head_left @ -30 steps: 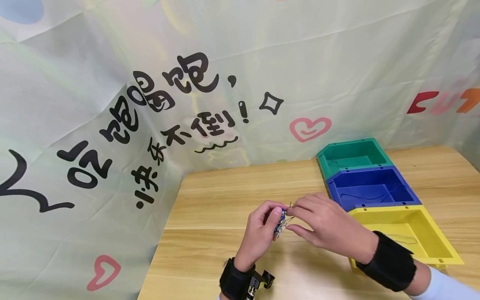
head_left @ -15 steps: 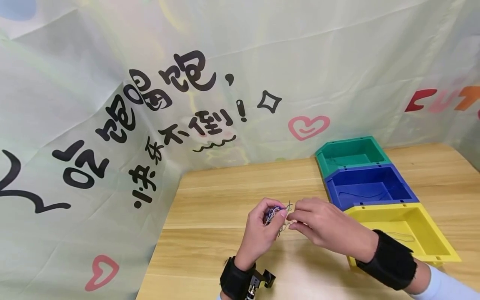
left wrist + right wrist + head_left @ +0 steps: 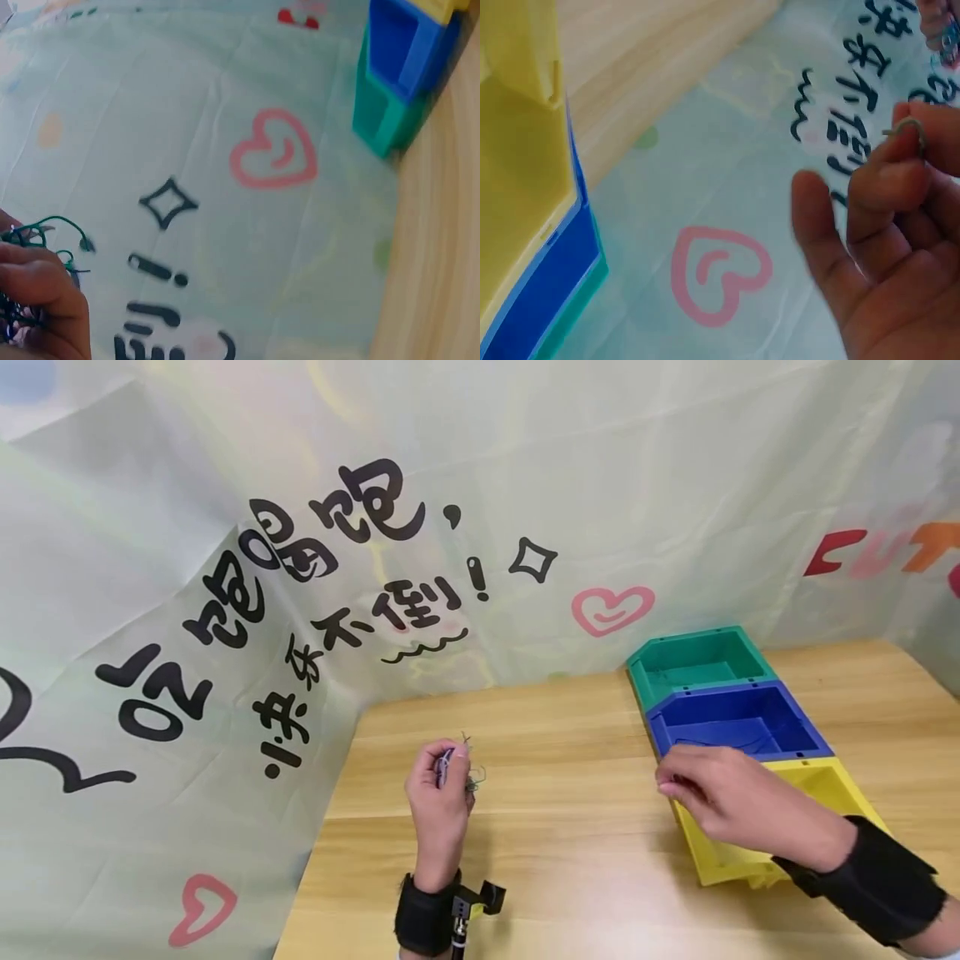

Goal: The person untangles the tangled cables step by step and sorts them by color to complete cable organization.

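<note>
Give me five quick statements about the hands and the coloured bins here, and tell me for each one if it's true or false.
1. The left hand holds a tangle of strands. True.
2. The blue bin stands between the green bin and the yellow bin. True.
3. The green bin is the one nearest the person. False: the yellow bin is nearest, and the green one is farthest.
4. The right hand is holding nothing. False: the right hand holds a thin strand, seen in the right wrist view.
5. Each wrist wears a black band. True.
</note>
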`<control>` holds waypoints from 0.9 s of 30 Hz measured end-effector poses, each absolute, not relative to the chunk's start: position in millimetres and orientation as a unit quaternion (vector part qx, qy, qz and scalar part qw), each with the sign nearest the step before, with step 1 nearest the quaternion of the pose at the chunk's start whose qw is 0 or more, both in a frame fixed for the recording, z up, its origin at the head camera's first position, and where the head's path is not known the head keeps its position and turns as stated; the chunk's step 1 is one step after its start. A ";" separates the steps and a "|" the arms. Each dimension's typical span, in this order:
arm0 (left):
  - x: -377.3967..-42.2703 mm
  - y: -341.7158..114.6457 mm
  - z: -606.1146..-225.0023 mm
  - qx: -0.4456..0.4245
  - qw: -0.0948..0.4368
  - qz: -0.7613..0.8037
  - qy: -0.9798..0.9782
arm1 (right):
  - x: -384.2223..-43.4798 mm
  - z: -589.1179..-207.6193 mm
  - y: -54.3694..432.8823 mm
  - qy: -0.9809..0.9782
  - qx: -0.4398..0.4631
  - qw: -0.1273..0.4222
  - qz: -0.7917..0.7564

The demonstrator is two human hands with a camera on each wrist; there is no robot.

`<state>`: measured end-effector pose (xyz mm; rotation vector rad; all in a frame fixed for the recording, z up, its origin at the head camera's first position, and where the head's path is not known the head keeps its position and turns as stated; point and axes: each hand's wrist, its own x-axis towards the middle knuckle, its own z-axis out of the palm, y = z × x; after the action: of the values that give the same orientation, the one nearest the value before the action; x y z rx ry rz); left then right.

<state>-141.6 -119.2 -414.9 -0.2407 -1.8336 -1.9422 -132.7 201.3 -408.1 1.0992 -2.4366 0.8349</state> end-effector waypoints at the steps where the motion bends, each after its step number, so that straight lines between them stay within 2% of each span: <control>1: -141.5 -119.8 -413.5 -0.099 0.216 -0.703 -0.670 | -132.6 -407.0 206.3 -0.856 0.379 0.170 0.307; 7: -137.8 -109.5 -418.7 -0.136 0.168 -0.705 -0.676 | -130.8 -406.8 230.7 -0.832 0.378 0.218 0.342; 13: -136.2 -107.3 -419.1 -0.136 0.140 -0.712 -0.675 | -117.3 -412.5 267.3 -0.867 0.306 0.257 0.297; 19: -134.5 -105.0 -419.5 -0.146 0.113 -0.713 -0.676 | -102.9 -426.4 296.0 -0.922 0.225 0.222 0.224; 27: -132.9 -100.2 -419.9 -0.148 0.097 -0.715 -0.677 | -90.4 -449.2 323.1 -0.944 0.198 0.185 0.189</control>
<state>-132.9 -100.2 -419.9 -0.4390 -2.0043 -2.1159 -90.4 323.1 -449.2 0.5574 -2.6601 0.5326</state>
